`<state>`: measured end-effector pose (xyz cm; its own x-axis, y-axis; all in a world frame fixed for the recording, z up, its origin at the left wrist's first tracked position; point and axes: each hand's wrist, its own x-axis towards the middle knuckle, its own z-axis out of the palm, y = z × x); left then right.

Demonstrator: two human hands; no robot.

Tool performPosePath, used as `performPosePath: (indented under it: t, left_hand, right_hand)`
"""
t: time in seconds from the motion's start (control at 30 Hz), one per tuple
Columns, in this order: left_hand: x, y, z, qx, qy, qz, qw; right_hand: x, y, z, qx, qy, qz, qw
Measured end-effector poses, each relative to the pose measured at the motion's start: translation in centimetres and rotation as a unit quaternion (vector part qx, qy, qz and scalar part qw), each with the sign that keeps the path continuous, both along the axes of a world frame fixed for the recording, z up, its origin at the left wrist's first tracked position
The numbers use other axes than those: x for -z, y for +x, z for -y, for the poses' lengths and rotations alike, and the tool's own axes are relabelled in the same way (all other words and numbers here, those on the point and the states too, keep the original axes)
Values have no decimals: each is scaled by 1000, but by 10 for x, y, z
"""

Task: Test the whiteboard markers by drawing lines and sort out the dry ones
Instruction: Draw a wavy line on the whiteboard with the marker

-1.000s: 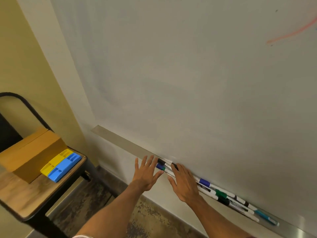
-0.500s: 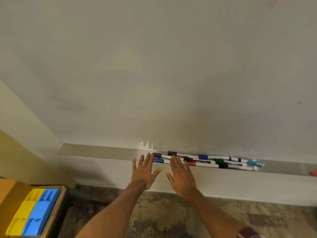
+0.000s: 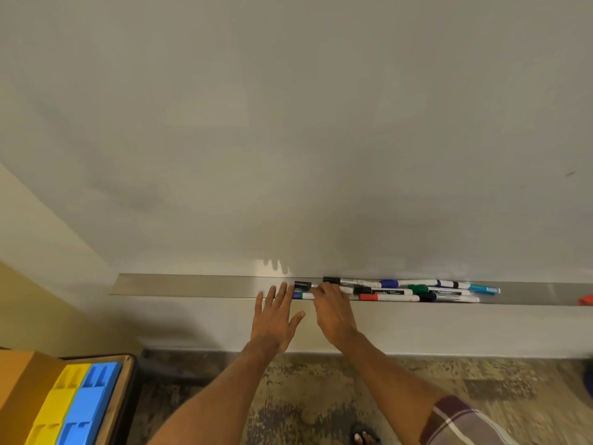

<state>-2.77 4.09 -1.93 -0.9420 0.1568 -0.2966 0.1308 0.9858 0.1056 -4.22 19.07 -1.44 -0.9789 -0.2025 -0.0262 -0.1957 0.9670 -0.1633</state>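
Several whiteboard markers (image 3: pixel 388 291) with black, blue, green, red and teal caps lie in a heap on the metal tray (image 3: pixel 192 285) under the whiteboard (image 3: pixel 288 123). My left hand (image 3: pixel 276 319) is spread flat just below the tray, its fingertips beside a black-capped marker (image 3: pixel 302 286) at the heap's left end. My right hand (image 3: pixel 333 311) reaches over the tray's front edge. Its fingers lie on the left ends of the markers and hide parts of them. I cannot see a firm grip on any marker.
A cardboard box (image 3: pixel 22 390) and yellow and blue plastic trays (image 3: pixel 80 403) sit on a small table at the lower left. A small red object (image 3: pixel 586 299) lies at the tray's far right. A sandalled foot (image 3: pixel 364 436) stands on the mottled floor.
My head has turned to face the board squarely. My right hand has slid up, so its fingers now cover the markers' left ends. My left hand stays spread beside them.
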Motion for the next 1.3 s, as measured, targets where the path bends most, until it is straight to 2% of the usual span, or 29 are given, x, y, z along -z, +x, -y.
performPosePath:
  t: [0.37,0.57,0.9,1.13,1.3]
  left_hand:
    - [-8,-2,5,-1,24,11,1000]
    - [-29,-6,14,6,43,-68,997]
    - [-41,-9,-20,120,122,-143,975]
    - [-52,-8,-56,154,117,-181,964]
    - [-70,-6,-83,159,88,-200,963]
  right_hand:
    - [-5,-14,0,-4,-32,0,999]
    - [-14,-2,-5,-42,-57,-35,997]
    - [-36,11,-36,-70,-74,-38,994]
    - [-51,19,-75,-104,-42,-53,992]
    - [-69,19,-103,-102,-67,-95,988]
